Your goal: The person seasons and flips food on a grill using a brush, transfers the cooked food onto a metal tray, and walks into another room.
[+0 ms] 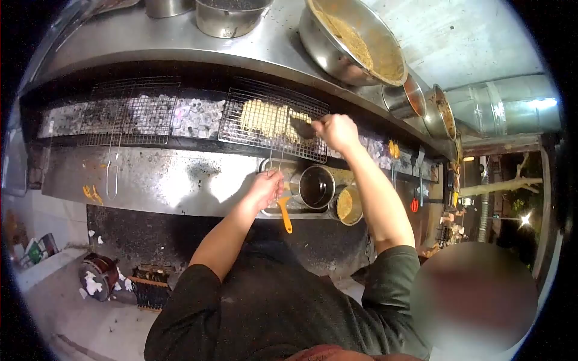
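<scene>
A wire grill basket (229, 125) lies over the charcoal trough, with pale yellowish pieces of food (265, 117) packed between its grids. My left hand (266, 189) is closed around the basket's long wire handle on the near side. In my right hand (338, 131) is a basting brush (301, 127), its dark head against the right part of the food; my fingers hide its handle. Just below the basket are a pot of dark sauce (316, 186) and a smaller pot with yellowish contents (348, 206). An orange-handled utensil (285, 215) lies by my left hand.
Another wire grill basket (129, 114) rests over glowing coals (197, 117) to the left. Large steel bowls (355, 45) and pots stand on the shelf behind. Tongs with a red part (414, 204) hang at the right. A person with a blurred head is at the lower right.
</scene>
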`<state>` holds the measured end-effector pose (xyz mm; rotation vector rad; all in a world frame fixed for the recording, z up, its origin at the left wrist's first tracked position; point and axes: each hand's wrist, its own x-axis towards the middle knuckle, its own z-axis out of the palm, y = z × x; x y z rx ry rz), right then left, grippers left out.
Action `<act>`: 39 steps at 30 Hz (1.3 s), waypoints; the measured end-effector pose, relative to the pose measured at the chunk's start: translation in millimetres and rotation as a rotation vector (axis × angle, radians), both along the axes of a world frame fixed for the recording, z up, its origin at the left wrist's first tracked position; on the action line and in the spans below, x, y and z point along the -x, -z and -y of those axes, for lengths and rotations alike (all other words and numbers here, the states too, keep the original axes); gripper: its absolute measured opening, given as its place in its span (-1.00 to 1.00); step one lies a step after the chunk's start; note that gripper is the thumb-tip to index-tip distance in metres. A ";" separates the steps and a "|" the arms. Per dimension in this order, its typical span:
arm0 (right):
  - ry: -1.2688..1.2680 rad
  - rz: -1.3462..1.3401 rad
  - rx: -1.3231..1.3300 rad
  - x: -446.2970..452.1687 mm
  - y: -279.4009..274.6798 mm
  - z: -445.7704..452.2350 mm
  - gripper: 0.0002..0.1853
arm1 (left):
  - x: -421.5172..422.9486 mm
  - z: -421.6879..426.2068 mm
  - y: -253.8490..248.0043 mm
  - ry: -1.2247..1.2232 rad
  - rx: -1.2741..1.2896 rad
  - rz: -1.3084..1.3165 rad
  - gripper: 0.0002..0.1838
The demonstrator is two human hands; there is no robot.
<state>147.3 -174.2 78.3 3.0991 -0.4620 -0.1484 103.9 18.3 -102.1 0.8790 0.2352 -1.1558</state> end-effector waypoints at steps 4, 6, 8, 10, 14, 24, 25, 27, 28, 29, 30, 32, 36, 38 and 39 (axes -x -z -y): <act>0.443 0.143 -0.365 1.9 -1.0 44.9 -0.55 | 0.0 1.8 6.0 0.025 0.018 0.005 -0.84; 0.479 0.120 -0.277 5.5 2.3 57.1 -0.54 | -1.2 0.4 -0.4 0.030 0.016 -0.013 -0.84; 0.407 0.065 -0.129 -0.1 8.6 52.4 -0.51 | -1.4 0.0 -2.2 0.027 0.015 -0.012 -0.84; 0.347 -0.027 -0.050 -22.7 6.8 26.3 -0.48 | -0.6 2.0 -1.3 0.018 0.018 0.008 -0.85; 0.363 -0.097 -0.283 -80.7 -3.1 -63.8 -0.51 | 0.9 6.8 5.6 0.000 0.050 -0.080 -0.84; 0.160 -0.206 0.183 -73.1 -13.9 -68.1 -0.58 | -1.5 0.2 -6.6 -0.013 0.077 -0.085 -0.83; 0.209 -0.170 0.175 -62.2 -13.7 -45.1 -0.57 | -3.3 -1.4 -8.1 -0.002 0.097 -0.118 -0.85; 0.234 -0.098 0.210 -42.6 -15.2 3.6 -0.55 | -0.5 0.1 1.0 -0.011 0.120 -0.110 -0.86; 0.285 -0.042 0.241 -32.3 -9.7 27.8 -0.56 | -0.4 1.4 4.1 -0.011 0.119 -0.097 -0.86; 0.303 -0.027 0.197 -25.4 -19.6 25.9 -0.56 | -0.4 3.6 4.7 -0.007 0.117 -0.082 -0.85; 0.337 -0.049 0.173 -22.5 -13.5 33.5 -0.55 | 0.4 4.1 3.0 0.001 0.118 -0.089 -0.85; 0.337 -0.093 0.096 -28.6 21.8 53.8 -0.55 | -1.2 2.6 -1.4 0.010 0.112 -0.100 -0.84; 0.218 -0.037 0.016 -68.6 29.4 -13.9 -0.54 | 4.3 -3.8 -4.6 0.048 0.066 -0.116 -0.83; 0.237 -0.046 -0.105 -97.8 12.0 -58.0 -0.54 | -2.1 -0.6 -7.7 0.041 0.041 -0.074 -0.84; 0.217 -0.061 -0.094 -102.7 14.2 -72.2 -0.54 | -2.0 -0.6 -8.4 0.039 0.025 -0.057 -0.83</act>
